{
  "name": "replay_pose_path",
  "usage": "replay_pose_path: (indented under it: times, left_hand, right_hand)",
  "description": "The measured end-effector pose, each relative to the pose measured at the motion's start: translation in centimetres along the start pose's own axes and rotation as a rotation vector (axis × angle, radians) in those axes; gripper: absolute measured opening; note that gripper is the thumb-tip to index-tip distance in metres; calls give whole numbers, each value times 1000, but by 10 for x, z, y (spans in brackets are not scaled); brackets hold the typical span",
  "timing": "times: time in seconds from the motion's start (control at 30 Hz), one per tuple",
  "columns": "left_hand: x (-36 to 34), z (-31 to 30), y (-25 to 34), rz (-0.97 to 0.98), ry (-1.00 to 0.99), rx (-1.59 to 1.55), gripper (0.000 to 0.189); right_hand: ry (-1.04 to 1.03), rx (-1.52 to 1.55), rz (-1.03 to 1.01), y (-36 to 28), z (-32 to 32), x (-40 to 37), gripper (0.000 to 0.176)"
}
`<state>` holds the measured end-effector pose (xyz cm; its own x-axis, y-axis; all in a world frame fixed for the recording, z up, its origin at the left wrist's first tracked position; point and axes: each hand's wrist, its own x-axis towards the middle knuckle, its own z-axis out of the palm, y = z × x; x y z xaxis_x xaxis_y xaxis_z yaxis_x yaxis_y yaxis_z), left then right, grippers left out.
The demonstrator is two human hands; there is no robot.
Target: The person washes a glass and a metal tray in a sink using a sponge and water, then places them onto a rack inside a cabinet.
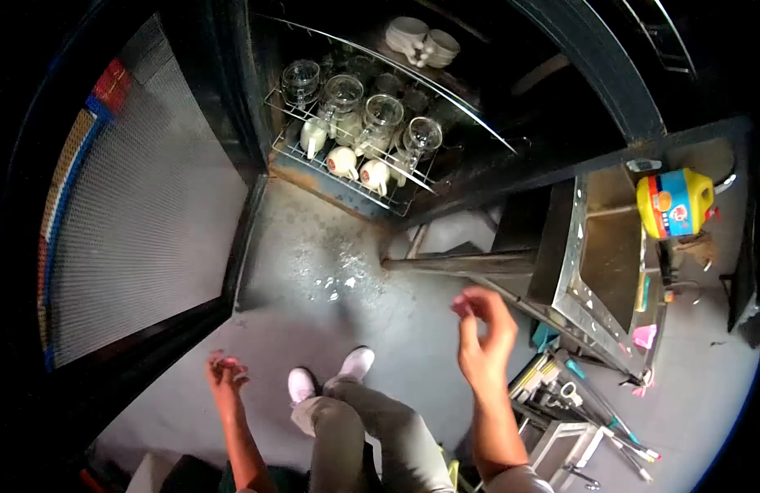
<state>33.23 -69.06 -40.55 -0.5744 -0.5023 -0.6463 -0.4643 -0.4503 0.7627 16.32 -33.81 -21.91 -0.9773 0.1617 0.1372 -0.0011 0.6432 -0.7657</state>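
My left hand (226,370) hangs at the lower left over the floor, its fingers loosely curled and apart, with nothing seen in it. At right of centre, my right hand (487,333) is raised with bent fingers and the thumb apart from them; it looks empty too. Ahead of both stands a dark cabinet whose wire rack (291,154) bears several clear glass cups with handles (344,93). Below them are several white mugs (342,162), tipped on their sides. Neither hand touches the cabinet or the cups.
The cabinet's mesh-panelled door (158,214) stands open at left. White cups (407,33) sit higher up. Water wets the floor (330,275) before the cabinet. At right are a metal sink (614,255), a yellow jug (674,203) and long-handled tools (602,394).
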Motion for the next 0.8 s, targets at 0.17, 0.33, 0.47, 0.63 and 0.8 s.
replay_pose_path:
  times: [0.17,0.33,0.47,0.63,0.8]
  left_hand:
    - [49,17,-13,194,188,-136,40]
    - [110,7,-55,418,197,-146,41]
    - [146,-9,-77,492,212,-223,35]
    - [129,-18,-63,604,198,-236,16]
    - [121,-51,-72,630,83,-147,10]
  right_hand:
    - [71,-377,-268,-45,-52,27,17]
    - [221,-408,-453,-52,-56,53,15]
    - [234,-430,-646,-25,-63,84,20]
    - [118,-244,-574,-6,-77,98,21]
    - [12,-338,-558,-10,-69,90,28]
